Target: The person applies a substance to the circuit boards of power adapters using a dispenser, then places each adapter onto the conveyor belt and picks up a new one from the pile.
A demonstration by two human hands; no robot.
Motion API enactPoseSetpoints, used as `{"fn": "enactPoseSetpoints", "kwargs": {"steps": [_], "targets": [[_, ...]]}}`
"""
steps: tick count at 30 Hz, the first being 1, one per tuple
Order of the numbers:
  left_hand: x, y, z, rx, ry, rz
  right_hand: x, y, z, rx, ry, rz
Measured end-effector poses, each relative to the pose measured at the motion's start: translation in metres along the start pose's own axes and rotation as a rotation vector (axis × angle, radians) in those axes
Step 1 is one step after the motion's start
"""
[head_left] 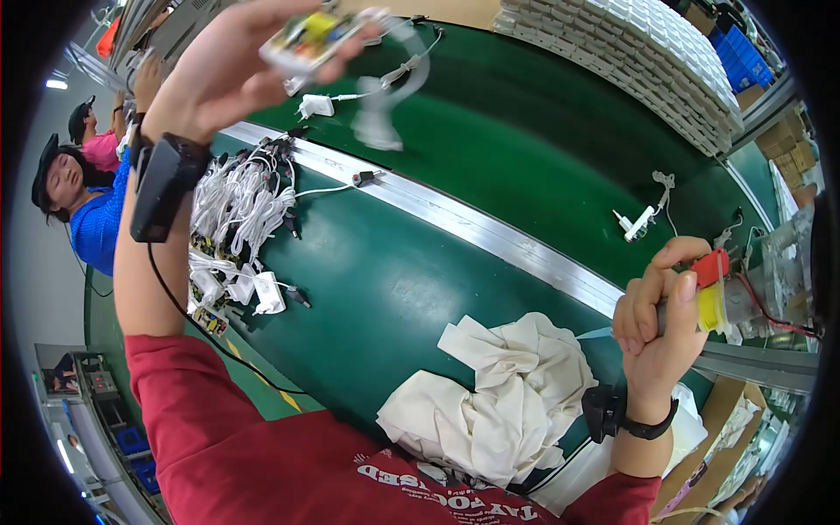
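Note:
My left hand (232,83) is raised at the upper left, its fingers closed round a small power adapter (302,48) with its circuit board exposed. The board carries a yellow part, and a white cable (411,66), blurred by motion, trails from it. On the right, my right hand (656,319) wraps round a grey cylindrical tool with a yellow band (713,308) and a red piece (710,267) on it. My palm and fingers hide part of the tool. A pale blue strip (597,333) shows left of this hand.
A heap of white cables (241,197) with adapters lies on the left bench. A crumpled white cloth (503,394) is close to my body. Beyond the metal rail (455,214), a white adapter (637,225) rests on the green belt. White trays (626,66) stand stacked behind. Two people sit far left.

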State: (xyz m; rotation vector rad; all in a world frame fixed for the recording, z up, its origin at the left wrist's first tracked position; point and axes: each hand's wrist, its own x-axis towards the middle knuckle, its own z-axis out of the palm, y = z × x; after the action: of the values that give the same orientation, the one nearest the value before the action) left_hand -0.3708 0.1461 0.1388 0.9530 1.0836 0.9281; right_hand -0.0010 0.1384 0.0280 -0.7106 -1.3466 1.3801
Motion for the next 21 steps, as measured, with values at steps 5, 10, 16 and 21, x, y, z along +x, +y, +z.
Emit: {"fn": "enactPoseSetpoints", "kwargs": {"steps": [5,10,16,21], "targets": [[0.075,-0.017,0.081,0.128,-0.201,0.439,-0.003,-0.001,-0.003,0.002,0.045,0.033],[0.113,-0.064,0.131,-0.175,-0.069,0.671,-0.004,-0.005,-0.008,-0.009,0.054,0.028],[0.098,-0.213,0.182,-0.43,-0.138,-0.102,0.0,-0.008,-0.02,0.029,0.087,0.019],[0.069,-0.257,0.197,-0.396,-0.408,-0.171,0.004,0.005,-0.009,-0.101,0.148,-0.044]]}}
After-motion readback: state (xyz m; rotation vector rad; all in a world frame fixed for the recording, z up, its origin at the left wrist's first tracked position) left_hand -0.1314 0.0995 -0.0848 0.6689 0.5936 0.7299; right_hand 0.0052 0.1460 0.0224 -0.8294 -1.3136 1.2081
